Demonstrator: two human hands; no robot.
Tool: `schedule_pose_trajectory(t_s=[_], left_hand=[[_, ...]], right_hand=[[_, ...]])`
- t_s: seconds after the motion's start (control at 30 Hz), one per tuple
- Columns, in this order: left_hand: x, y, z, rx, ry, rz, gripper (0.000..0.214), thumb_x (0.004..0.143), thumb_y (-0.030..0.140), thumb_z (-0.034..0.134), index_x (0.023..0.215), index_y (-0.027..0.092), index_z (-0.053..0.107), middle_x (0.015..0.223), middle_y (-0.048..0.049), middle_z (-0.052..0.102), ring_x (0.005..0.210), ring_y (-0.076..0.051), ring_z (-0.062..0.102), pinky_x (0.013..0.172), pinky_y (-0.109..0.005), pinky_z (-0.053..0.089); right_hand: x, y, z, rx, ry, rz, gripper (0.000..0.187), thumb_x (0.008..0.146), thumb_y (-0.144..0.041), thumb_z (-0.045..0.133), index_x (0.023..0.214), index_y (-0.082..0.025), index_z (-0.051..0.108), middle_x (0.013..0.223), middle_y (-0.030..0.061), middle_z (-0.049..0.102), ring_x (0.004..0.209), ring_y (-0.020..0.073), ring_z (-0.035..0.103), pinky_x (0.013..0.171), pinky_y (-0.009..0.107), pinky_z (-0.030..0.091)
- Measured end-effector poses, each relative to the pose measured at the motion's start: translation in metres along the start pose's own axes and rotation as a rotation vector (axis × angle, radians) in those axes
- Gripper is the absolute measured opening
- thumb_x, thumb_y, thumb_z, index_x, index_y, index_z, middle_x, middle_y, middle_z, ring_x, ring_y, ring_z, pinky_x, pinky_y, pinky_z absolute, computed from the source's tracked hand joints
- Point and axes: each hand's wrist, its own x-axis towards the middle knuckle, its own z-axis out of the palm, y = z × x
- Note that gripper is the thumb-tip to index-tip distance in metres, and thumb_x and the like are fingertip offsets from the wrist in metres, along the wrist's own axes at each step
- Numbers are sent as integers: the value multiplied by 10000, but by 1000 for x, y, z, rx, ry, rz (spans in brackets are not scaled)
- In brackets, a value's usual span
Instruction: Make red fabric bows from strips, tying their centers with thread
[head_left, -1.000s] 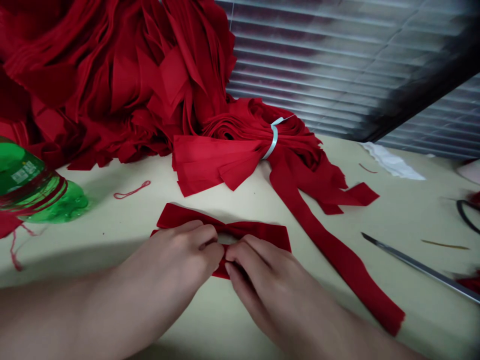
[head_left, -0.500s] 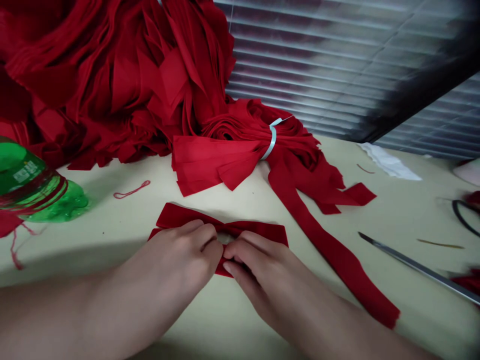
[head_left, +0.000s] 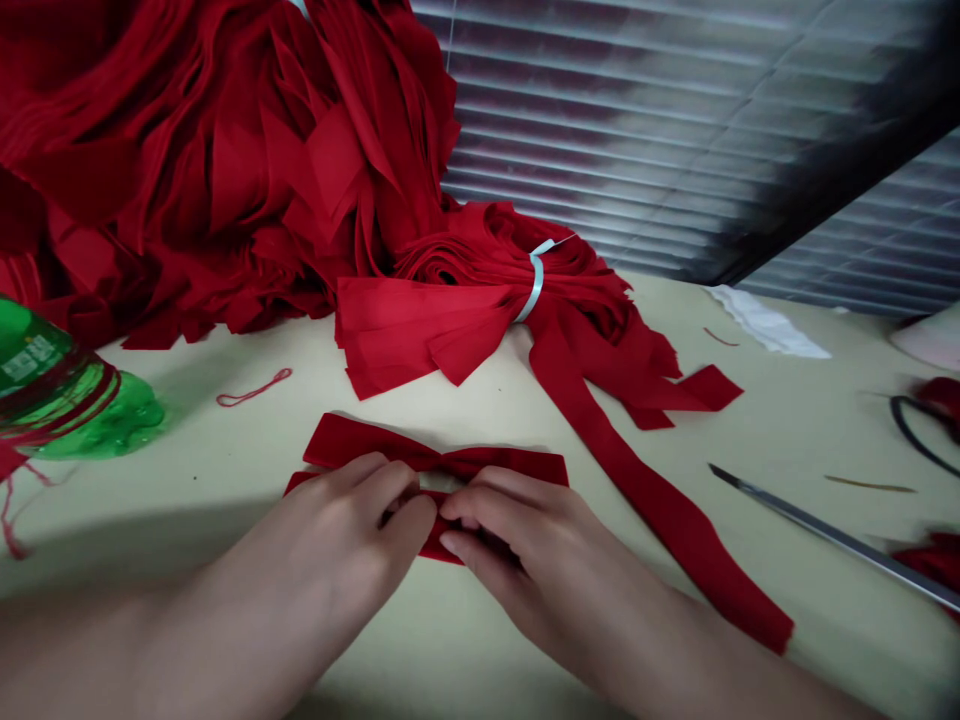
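Observation:
A small red fabric bow [head_left: 495,463] lies flat on the pale table [head_left: 225,480] in front of me. My left hand [head_left: 341,540] and my right hand [head_left: 517,545] meet at its pinched middle, fingers closed on the cloth there. The bow's two wings stick out left and right beyond my knuckles. Its centre is hidden under my fingertips.
A bundle of red strips tied with a pale band [head_left: 532,285] lies behind the bow, before a big heap of red fabric [head_left: 187,150]. One long red strip [head_left: 660,510] runs right. A green plastic bottle [head_left: 67,395] lies left; scissors [head_left: 832,535] lie right. Window blinds stand behind.
Both hands stay pinched at the bow's middle, with only small finger movements. The view has shifted slightly, so everything sits a little further left.

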Motion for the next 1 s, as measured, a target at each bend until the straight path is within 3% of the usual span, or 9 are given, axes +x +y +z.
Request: schedule_pose_trajectory(t_s=[0.27,0.43,0.63,0.8,1.0], left_hand=[[-1,-2,4,-21,149,27,323,608,-12,378,756,142,619,730,-71,639,568,-195,576,486,-300,531],[1,-3,3,-48,113,11,297,619,2,381,744,157,601,736,-61,622,584,-178,553,518,-275,516],[5,-3,4,-79,-25,3,308,629,7,414,816,149,613,770,-59,611,646,-193,572,564,-300,533],[5,3,7,65,101,48,320,572,-8,403,750,124,634,722,-91,619,599,-234,563,467,-356,523],[6,7,7,83,59,63,307,545,-21,439,725,122,642,691,-74,601,602,-242,563,474,-377,532]], right_hand=[[-1,0,1,-180,12,-100,76,832,-109,604,849,-158,659,779,18,642,744,164,611,670,267,542],[-2,1,-1,-194,-77,-59,158,877,-108,509,809,-167,638,768,31,625,733,152,608,672,257,525],[0,-2,1,-250,-49,-82,143,798,-68,512,812,-158,622,764,47,614,712,167,582,624,273,495],[-2,-6,6,-439,-68,-139,151,682,-44,563,795,-135,603,737,52,580,653,199,541,563,326,450],[-3,-10,14,-520,50,-184,163,650,17,507,668,-140,544,642,31,508,554,164,460,496,300,360]])
